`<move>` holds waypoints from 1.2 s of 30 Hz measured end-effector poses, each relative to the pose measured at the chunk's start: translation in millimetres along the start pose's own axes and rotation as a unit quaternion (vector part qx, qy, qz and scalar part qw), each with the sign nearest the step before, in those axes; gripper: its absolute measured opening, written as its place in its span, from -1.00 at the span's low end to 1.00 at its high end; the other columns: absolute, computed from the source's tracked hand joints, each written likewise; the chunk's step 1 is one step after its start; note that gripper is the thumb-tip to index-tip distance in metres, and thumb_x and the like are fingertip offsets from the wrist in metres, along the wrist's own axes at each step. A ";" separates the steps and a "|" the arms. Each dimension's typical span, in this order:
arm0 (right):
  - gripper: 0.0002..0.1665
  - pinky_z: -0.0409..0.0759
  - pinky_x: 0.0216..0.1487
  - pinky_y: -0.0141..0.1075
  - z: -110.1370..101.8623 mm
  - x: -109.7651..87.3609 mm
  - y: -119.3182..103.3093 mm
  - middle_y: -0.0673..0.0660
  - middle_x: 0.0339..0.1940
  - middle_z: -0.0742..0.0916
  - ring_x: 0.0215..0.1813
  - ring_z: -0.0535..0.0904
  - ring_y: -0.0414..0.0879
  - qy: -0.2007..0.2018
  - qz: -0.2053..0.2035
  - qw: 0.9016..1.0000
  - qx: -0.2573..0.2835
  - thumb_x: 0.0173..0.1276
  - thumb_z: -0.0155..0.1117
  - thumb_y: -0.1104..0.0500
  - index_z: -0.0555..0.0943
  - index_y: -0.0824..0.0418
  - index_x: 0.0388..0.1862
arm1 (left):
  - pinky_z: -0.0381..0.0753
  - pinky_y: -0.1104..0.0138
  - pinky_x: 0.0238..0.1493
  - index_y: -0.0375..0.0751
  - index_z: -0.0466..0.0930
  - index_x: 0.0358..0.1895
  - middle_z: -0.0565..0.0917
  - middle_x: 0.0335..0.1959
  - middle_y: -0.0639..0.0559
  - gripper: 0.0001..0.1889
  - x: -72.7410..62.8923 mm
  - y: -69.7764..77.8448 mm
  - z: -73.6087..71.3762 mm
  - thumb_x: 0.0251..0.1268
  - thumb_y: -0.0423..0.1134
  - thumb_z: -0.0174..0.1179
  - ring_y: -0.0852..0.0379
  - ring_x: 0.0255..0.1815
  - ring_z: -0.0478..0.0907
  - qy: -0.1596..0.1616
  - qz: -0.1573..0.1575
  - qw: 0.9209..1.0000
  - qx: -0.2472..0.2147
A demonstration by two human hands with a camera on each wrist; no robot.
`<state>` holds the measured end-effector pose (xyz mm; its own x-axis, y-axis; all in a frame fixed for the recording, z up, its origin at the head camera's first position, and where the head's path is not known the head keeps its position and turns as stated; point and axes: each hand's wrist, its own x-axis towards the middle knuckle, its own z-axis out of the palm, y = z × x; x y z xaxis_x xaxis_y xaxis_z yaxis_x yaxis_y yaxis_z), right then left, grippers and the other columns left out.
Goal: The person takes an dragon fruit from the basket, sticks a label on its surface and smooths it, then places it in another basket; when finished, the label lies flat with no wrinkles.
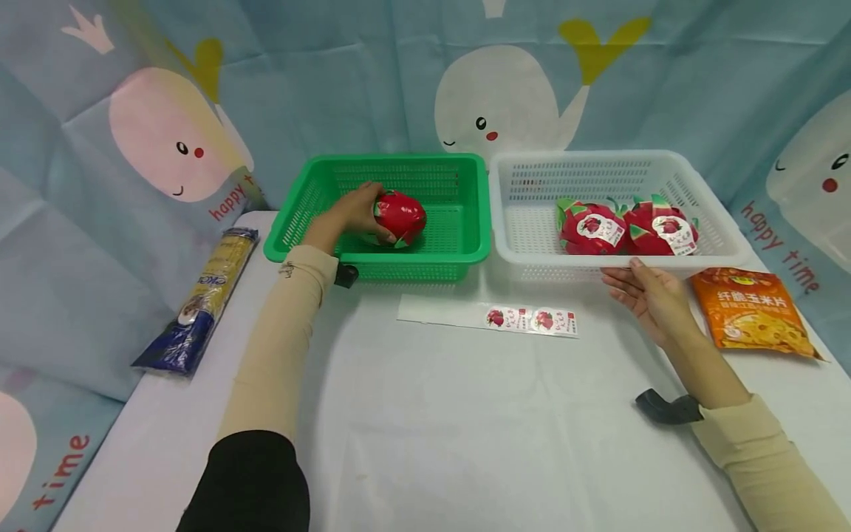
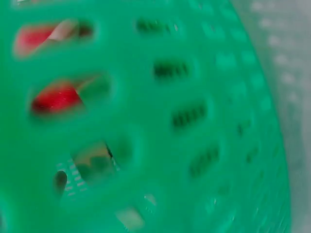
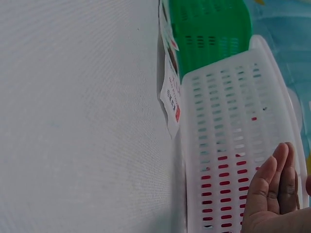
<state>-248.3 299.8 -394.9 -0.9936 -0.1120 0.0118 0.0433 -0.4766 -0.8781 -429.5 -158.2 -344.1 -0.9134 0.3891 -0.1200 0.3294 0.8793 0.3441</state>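
Note:
A red dragon fruit [image 1: 401, 219] with green leaf tips lies in the green basket [image 1: 482, 214], and my left hand [image 1: 359, 213] grips it from its left side. The left wrist view looks through the slots of that basket's wall, with blurred red behind them. At the front of the white basket [image 1: 691, 260] is my right hand [image 1: 654, 299], its thumb tip at the rim and its fingers fairly straight along the outer wall. Two dragon fruits [image 1: 592, 227] [image 1: 661, 225], each bearing a white printed label, lie side by side inside the white basket.
A sticker strip [image 1: 488, 316] with two labels at its right end lies before the baskets. An orange snack bag [image 1: 758, 310] is at right; a yellow and blue packet [image 1: 202, 299] lies left. Patterned cloth [image 1: 372, 81] hangs behind the white-covered table [image 1: 465, 443].

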 end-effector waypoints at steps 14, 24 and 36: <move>-0.74 0.62 -0.17 -0.34 0.3 -1.2 0.6 0.11 -0.23 0.76 -0.17 0.70 -0.09 -0.009 -0.005 1.000 0.016 0.41 -0.01 0.17 0.58 0.29 -0.15 | 0.53 0.03 -0.01 -0.35 0.22 0.07 0.43 0.05 -0.23 -0.18 -16.4 12.5 -2.0 -0.21 0.01 0.46 -0.12 0.05 0.40 0.094 0.011 0.994 -0.060; -0.72 0.61 -0.16 -0.35 0.2 -0.3 0.7 0.10 -0.23 0.76 -0.17 0.70 -0.11 -0.014 -0.020 1.000 -0.004 0.40 0.00 0.16 0.60 0.28 -0.11 | 0.58 0.09 -0.04 -0.28 0.26 0.07 0.47 0.04 -0.15 -0.17 -82.6 61.7 -23.7 -0.29 0.03 0.49 -0.03 0.04 0.44 0.217 0.094 0.970 -0.060; -0.72 0.63 -0.18 -0.41 2.3 2.4 -0.6 0.07 -0.27 0.77 -0.19 0.71 -0.14 0.014 -0.013 1.000 -0.024 0.37 0.05 0.12 0.62 0.27 -0.20 | 0.65 0.27 -0.16 -0.27 0.31 0.03 0.52 -0.09 -0.05 -0.13 -173.3 126.8 75.9 -0.43 0.04 0.55 0.10 -0.05 0.52 0.199 0.194 0.960 -0.045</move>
<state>-250.5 297.8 -393.2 -0.9969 -0.0752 0.0228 0.0123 -0.4362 -0.8998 -211.2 -93.3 -350.3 -0.7515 0.5311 0.3914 0.6571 0.6554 0.3724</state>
